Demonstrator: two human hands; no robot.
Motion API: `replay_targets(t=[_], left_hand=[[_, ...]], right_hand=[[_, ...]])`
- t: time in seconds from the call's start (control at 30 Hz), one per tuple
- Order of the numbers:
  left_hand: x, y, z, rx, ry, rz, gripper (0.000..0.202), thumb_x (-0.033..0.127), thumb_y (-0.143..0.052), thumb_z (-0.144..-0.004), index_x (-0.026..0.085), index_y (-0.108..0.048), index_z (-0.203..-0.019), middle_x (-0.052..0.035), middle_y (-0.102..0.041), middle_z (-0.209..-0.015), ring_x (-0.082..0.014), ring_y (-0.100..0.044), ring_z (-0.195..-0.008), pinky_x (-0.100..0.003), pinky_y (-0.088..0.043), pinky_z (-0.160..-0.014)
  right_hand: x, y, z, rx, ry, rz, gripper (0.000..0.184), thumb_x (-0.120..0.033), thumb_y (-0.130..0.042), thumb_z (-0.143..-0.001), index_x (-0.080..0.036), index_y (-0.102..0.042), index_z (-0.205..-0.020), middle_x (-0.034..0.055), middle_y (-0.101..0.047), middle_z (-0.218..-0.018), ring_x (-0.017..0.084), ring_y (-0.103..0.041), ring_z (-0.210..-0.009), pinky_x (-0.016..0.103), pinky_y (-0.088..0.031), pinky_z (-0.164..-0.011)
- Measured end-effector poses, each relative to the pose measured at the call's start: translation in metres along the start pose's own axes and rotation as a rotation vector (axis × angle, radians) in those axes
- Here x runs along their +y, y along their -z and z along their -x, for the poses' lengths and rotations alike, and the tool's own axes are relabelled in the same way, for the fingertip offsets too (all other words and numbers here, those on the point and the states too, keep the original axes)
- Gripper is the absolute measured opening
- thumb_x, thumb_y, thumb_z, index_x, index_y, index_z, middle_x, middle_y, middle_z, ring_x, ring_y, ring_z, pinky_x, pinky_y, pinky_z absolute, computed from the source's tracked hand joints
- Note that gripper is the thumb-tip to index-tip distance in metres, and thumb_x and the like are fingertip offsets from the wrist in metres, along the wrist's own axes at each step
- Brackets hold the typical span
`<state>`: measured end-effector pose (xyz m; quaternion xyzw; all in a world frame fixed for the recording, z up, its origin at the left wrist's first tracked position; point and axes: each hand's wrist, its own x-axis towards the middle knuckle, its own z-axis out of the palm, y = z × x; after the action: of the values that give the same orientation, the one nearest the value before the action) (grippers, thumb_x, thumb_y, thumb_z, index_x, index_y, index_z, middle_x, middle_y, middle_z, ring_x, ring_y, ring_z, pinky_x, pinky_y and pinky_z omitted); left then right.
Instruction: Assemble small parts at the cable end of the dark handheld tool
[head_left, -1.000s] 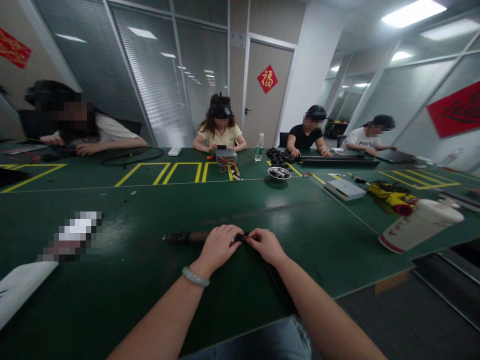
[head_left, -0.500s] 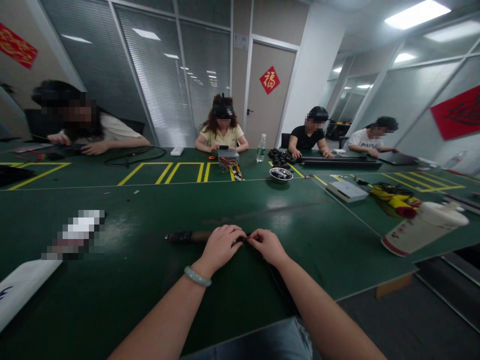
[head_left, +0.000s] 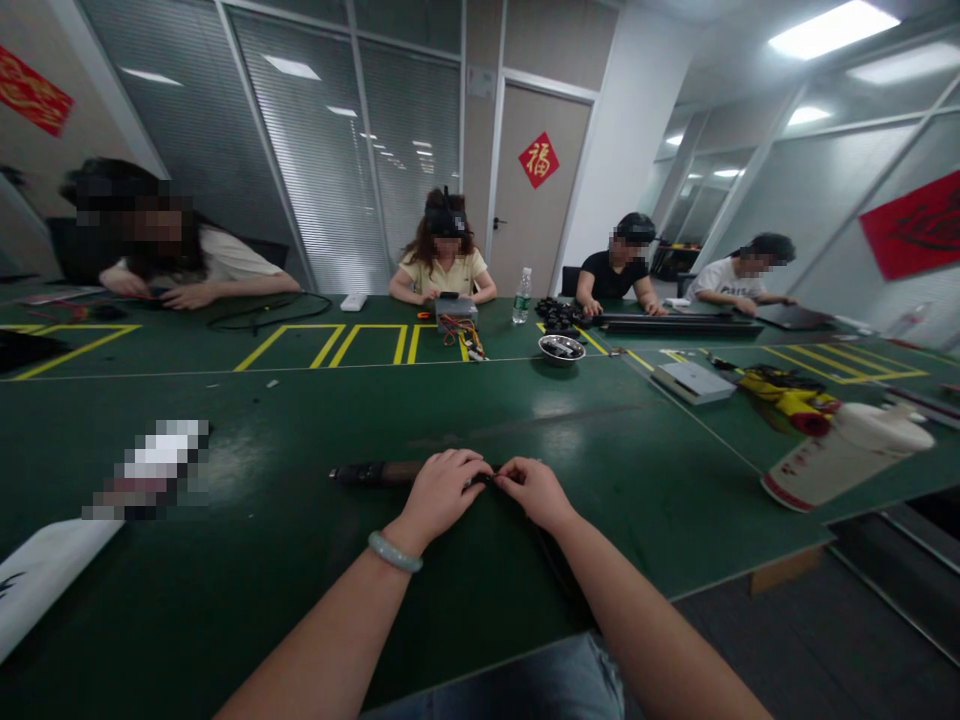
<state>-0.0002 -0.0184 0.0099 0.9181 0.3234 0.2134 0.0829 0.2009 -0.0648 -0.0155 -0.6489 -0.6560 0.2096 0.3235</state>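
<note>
far left near edge, a white sheet (head_left: 37,585) lies flat on the green tabletop (head_left: 300,420), a blurred-out patch just above it. further back left, a person in a pale top leans on the tabletop beside a black cable loop (head_left: 262,310). centre front, a dark rod-shaped tool (head_left: 371,473) lies flat on the tabletop, pointing left, its right end under the left hand (head_left: 439,492). left hand, with a pale green bangle (head_left: 394,552) on the wrist, is curled over that end, fingers closed down on it. right hand (head_left: 534,490) touches the left at the fingertips, fingers pinched shut on a small dark piece at the tool's end; too small to tell what it is. centre back, a person in yellow sits behind a small box with coloured wires (head_left: 456,318), then a water bottle (head_left: 519,296) and a metal bowl (head_left: 561,348). right, a grey flat box (head_left: 694,381), a yellow tool (head_left: 787,395), and a white jug (head_left: 847,455) on its side near the edge.
</note>
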Motion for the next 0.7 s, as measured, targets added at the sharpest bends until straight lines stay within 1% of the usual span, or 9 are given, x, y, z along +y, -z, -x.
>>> replay_targets(t=[0.1, 0.2, 0.37, 0.47, 0.6, 0.7], left_hand=[[-0.0001, -0.0001, 0.0003, 0.006, -0.001, 0.003, 0.022, 0.028, -0.057, -0.089, 0.031, -0.061, -0.110, -0.0005, -0.058, -0.117, -0.0207, -0.051, -0.107, -0.037, -0.037, -0.093], [0.0002, 0.0001, 0.0003, 0.016, 0.011, 0.009, 0.024, 0.028, -0.058, -0.088, 0.029, -0.059, -0.112, -0.0007, -0.059, -0.115, -0.0205, -0.052, -0.106, -0.036, -0.038, -0.092], [-0.0006, -0.0010, 0.0006, 0.005, 0.010, 0.001, 0.020, 0.027, -0.058, -0.088, 0.030, -0.061, -0.108, 0.0006, -0.058, -0.116, -0.0202, -0.051, -0.107, -0.036, -0.038, -0.092], [-0.0008, -0.0012, 0.0010, -0.003, 0.007, 0.000, 0.022, 0.027, -0.057, -0.089, 0.031, -0.061, -0.111, 0.0000, -0.057, -0.118, -0.0203, -0.051, -0.109, -0.036, -0.037, -0.093], [0.0001, 0.0000, 0.0011, 0.001, 0.011, 0.015, 0.026, 0.027, -0.057, -0.089, 0.029, -0.057, -0.115, -0.0008, -0.058, -0.118, -0.0208, -0.051, -0.109, -0.037, -0.037, -0.093], [0.0007, 0.0010, 0.0006, -0.005, 0.023, 0.018, 0.024, 0.028, -0.059, -0.088, 0.028, -0.058, -0.112, -0.0005, -0.059, -0.116, -0.0208, -0.051, -0.108, -0.036, -0.038, -0.092]], right_hand=[[0.0004, -0.0002, 0.0001, 0.004, -0.002, -0.001, 0.020, -0.040, -0.060, -0.083, -0.022, -0.069, -0.084, 0.0004, -0.069, -0.079, 0.016, -0.058, -0.074, 0.026, -0.039, -0.067], [0.0006, -0.0003, -0.0001, 0.000, -0.004, -0.008, 0.020, -0.040, -0.060, -0.083, -0.022, -0.069, -0.084, 0.0002, -0.069, -0.079, 0.016, -0.058, -0.073, 0.026, -0.040, -0.068], [-0.0004, 0.0009, 0.0000, -0.009, -0.004, -0.012, 0.020, -0.040, -0.059, -0.084, -0.022, -0.069, -0.085, -0.0001, -0.069, -0.080, 0.016, -0.059, -0.074, 0.025, -0.040, -0.067], [-0.0014, 0.0016, 0.0003, -0.014, -0.004, -0.010, 0.020, -0.040, -0.059, -0.084, -0.022, -0.069, -0.085, 0.0003, -0.069, -0.081, 0.016, -0.059, -0.075, 0.025, -0.040, -0.067], [-0.0023, 0.0020, 0.0006, -0.014, -0.009, -0.007, 0.021, -0.040, -0.059, -0.084, -0.021, -0.069, -0.085, 0.0012, -0.069, -0.082, 0.016, -0.059, -0.075, 0.026, -0.041, -0.067], [-0.0027, 0.0025, 0.0007, -0.013, -0.012, -0.005, 0.022, -0.041, -0.059, -0.084, -0.021, -0.069, -0.085, 0.0016, -0.069, -0.082, 0.017, -0.059, -0.076, 0.026, -0.041, -0.068]])
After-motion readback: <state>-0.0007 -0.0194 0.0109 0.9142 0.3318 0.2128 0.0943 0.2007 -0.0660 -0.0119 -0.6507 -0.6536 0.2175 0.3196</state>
